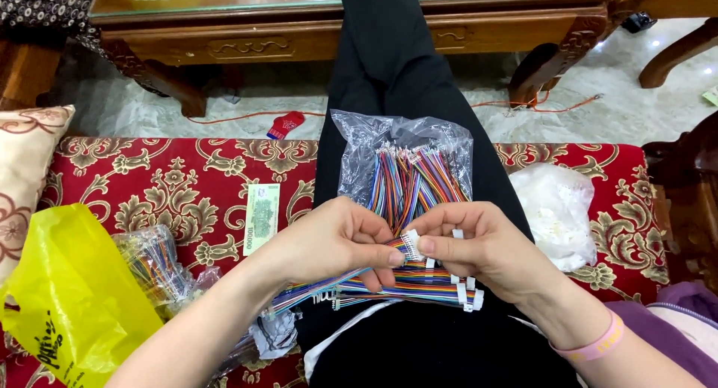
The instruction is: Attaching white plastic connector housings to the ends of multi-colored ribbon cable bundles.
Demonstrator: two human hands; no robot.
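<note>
Wires (359, 277), rainbow-coloured, partly hidden under both palms; white connector (410, 243) sits pinched between left hand (329, 242) at nine o'clock and right hand (479, 249) at three.

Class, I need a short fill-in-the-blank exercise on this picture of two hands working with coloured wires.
1. Both hands, the left hand and right hand, pinch one small ____ connector between their fingers.
2. The clear bag of wires lies on the person's ____.
3. The plastic bag at the left edge is ____ in colour.
4. The right wrist wears a ____ wristband.

Missing words: white; lap; yellow; pink
</note>
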